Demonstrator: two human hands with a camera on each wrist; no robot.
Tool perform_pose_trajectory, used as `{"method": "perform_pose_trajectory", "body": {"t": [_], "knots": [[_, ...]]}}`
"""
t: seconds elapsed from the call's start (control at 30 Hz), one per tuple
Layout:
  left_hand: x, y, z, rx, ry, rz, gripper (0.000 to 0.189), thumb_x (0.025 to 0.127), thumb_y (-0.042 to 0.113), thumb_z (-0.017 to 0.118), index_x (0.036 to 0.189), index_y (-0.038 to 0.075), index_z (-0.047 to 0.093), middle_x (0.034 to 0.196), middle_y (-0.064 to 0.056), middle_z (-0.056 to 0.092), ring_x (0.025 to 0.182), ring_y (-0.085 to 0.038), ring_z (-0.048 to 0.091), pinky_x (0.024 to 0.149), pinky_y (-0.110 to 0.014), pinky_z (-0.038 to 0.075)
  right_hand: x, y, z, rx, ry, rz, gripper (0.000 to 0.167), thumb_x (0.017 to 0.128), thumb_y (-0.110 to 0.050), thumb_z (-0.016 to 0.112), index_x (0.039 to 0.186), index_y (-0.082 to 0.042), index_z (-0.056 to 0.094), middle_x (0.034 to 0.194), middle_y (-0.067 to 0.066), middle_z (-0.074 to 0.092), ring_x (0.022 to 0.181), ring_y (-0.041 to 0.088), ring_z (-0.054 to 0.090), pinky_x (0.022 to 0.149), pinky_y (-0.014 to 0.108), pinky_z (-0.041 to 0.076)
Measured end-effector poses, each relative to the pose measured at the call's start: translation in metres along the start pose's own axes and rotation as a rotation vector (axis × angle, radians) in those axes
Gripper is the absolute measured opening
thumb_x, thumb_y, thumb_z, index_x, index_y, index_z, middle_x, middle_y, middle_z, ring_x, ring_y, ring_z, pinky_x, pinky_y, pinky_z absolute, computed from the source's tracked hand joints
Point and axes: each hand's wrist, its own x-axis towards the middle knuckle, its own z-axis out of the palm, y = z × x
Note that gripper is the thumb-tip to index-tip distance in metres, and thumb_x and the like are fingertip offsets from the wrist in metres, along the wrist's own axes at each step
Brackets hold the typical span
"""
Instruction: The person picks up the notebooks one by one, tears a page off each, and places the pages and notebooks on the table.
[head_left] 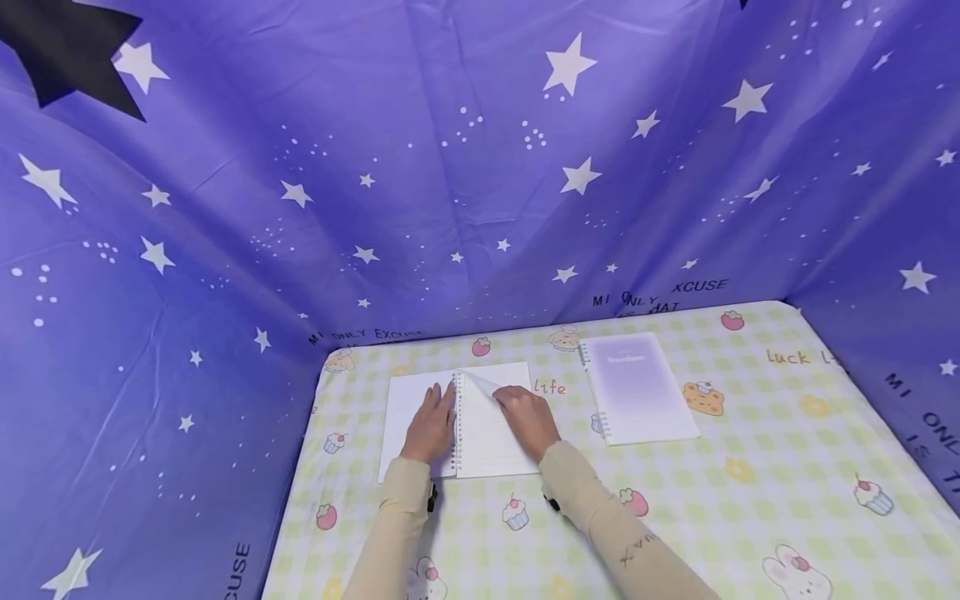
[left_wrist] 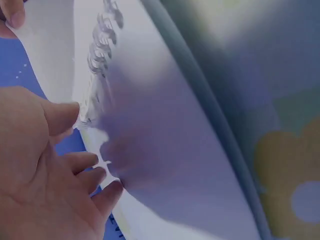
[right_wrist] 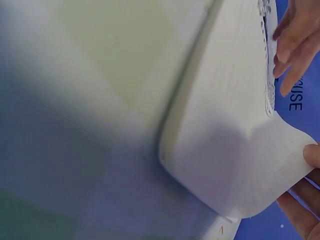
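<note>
An open spiral notebook [head_left: 491, 454] lies on the table, with lined white pages to the right of its coil [right_wrist: 269, 95]. My right hand [head_left: 527, 417] pinches a page [right_wrist: 277, 160] between thumb and fingers near its upper outer corner. That page is lifted and curls away from the stack. Relaxed and slightly spread, the fingers of my left hand [head_left: 430, 429] rest on the left side of the notebook beside the coil. In the left wrist view, the thumb [left_wrist: 65, 116] and fingertips come right at the binding.
A closed spiral notebook [head_left: 637, 387] with a purple-and-white cover lies to the right of the open one. The checked tablecloth [head_left: 750, 533] carries printed cupcakes, strawberries and flowers. Blue star-patterned curtains [head_left: 465, 167] hang behind the table and at both sides.
</note>
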Motion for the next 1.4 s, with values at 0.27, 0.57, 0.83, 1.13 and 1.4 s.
{"method": "perform_pose_trajectory", "body": {"t": [0.27,0.57,0.83,1.13,1.4], "knots": [[0.003,0.000,0.006,0.045,-0.031,-0.006,0.049,0.104,0.014,0.042,0.151,0.000,0.037,0.150,-0.035,0.035,0.140,-0.051,0.033,0.113,-0.060,0.034,-0.010,-0.007,0.005,0.007,-0.003,-0.034,0.015,0.092,-0.007,0.065,0.102,-0.007,0.075,0.110,0.007,0.074,0.106,0.023,0.069,0.091,0.035,0.057],[0.004,0.011,0.007,0.091,-0.021,-0.065,0.049,0.104,0.016,0.045,0.151,0.004,0.038,0.151,-0.032,0.037,0.141,-0.049,0.035,0.111,-0.060,0.036,-0.018,-0.019,0.007,-0.043,0.018,-0.084,0.014,0.087,-0.004,0.069,0.097,-0.010,0.077,0.103,0.005,0.076,0.097,0.020,0.072,0.085,0.033,0.059],[0.003,0.017,-0.003,0.103,-0.028,-0.085,0.044,0.103,0.015,0.048,0.145,0.001,0.047,0.149,-0.031,0.041,0.139,-0.048,0.037,0.109,-0.060,0.039,-0.024,-0.028,0.005,-0.042,0.012,-0.062,0.014,0.087,-0.006,0.070,0.098,-0.010,0.077,0.104,0.004,0.076,0.097,0.018,0.072,0.082,0.033,0.059],[0.006,0.008,0.008,0.135,-0.036,-0.095,0.041,0.103,0.016,0.046,0.136,-0.008,0.053,0.153,-0.028,0.038,0.143,-0.043,0.033,0.113,-0.056,0.036,-0.036,-0.035,-0.002,0.048,0.009,-0.070,0.010,0.091,-0.008,0.067,0.096,-0.012,0.076,0.100,0.002,0.076,0.095,0.018,0.072,0.081,0.030,0.059],[0.004,0.005,0.009,0.158,-0.061,-0.109,0.042,0.104,0.018,0.044,0.138,-0.004,0.054,0.156,-0.022,0.036,0.145,-0.038,0.032,0.115,-0.050,0.036,-0.046,-0.042,-0.004,0.098,-0.008,-0.058,0.010,0.093,-0.009,0.066,0.097,-0.010,0.075,0.100,0.003,0.075,0.095,0.018,0.071,0.081,0.031,0.059]]}}
